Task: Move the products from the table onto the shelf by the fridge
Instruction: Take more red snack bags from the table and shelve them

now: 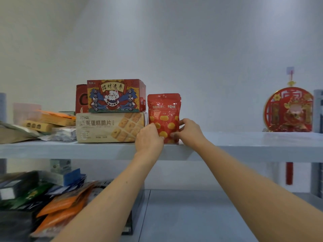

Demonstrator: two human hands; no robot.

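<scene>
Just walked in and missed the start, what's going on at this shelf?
A person is standing a red snack pouch upright on the upper shelf, beside the beige biscuit box. The left hand and right hand grip its lower corners; its bottom appears to rest on the shelf.

The snack pouch [164, 117], centre frame, was red with yellow kernels. Left of it, the beige biscuit box [110, 127] showed a golden grid; the cat box [116, 96] above was red, blue and yellow.
</scene>
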